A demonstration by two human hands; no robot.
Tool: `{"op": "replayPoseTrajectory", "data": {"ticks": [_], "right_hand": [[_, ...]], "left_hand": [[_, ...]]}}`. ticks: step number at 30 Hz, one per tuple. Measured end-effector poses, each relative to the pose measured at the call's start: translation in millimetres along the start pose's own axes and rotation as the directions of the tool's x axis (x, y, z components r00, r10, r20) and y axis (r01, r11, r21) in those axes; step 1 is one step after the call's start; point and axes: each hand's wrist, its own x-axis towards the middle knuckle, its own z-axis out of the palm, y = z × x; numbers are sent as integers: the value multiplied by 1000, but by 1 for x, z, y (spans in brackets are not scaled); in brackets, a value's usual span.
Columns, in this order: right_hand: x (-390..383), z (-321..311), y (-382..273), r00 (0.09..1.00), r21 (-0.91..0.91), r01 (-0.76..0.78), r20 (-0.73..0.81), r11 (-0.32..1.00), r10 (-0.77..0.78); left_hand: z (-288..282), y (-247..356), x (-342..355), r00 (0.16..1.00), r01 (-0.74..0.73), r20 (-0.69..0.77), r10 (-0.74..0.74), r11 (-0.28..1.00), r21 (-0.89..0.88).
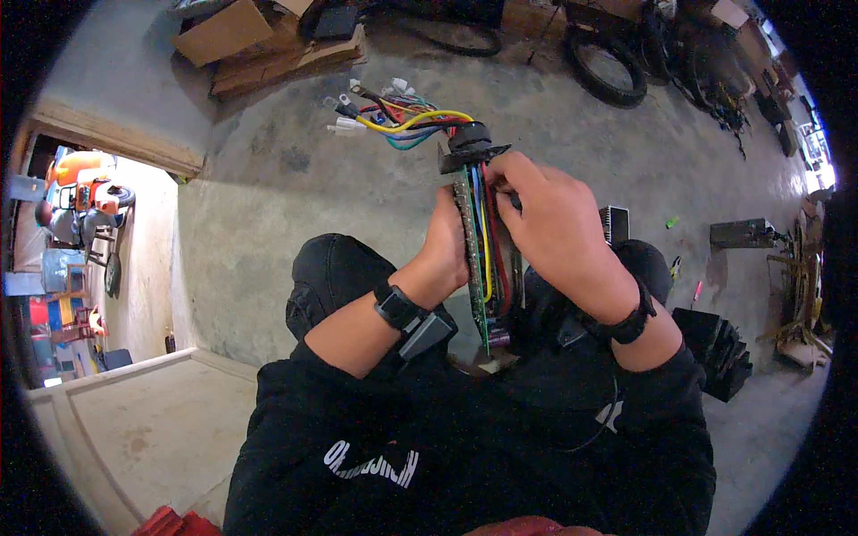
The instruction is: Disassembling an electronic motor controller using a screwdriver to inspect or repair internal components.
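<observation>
Between my hands, above my lap, a long green circuit board (466,210) stands on edge. Red, blue and yellow wires (485,232) run along its right side. They pass through a black end plate with a round grommet (469,136) and fan out to the far left as a bundle of coloured leads with white connectors and ring terminals (380,112). My left hand (444,241) is closed round the board's left side, its fingers partly hidden. My right hand (550,210) pinches at the wires just behind the end plate; its fingertips are partly hidden.
A finned metal housing (615,223) lies beyond my right knee. Further right are a metal box (744,234), a green piece (672,221), a pink-handled tool (697,290) and black boxes (715,353). Tyres (606,67) and cardboard (223,36) lie at the back. A doorway opens left.
</observation>
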Motion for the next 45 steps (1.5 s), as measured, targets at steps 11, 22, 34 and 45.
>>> {"op": "replayPoseTrajectory", "data": {"ticks": [11,22,34,45], "right_hand": [[0,7,2,994,122,4,-107,993,9],[3,5,-1,998,206,-45,-37,977,53],[2,-1,-4,984,224,-178,24,958,177],[-1,-7,0,987,191,-160,63,968,151]], "left_hand": [[-7,0,5,1000,0,-17,1,999,39],[-10,-1,3,999,-29,-10,30,993,111],[-7,-6,-2,998,45,-39,-41,993,111],[-1,-7,1,998,53,-30,-51,995,84]]}}
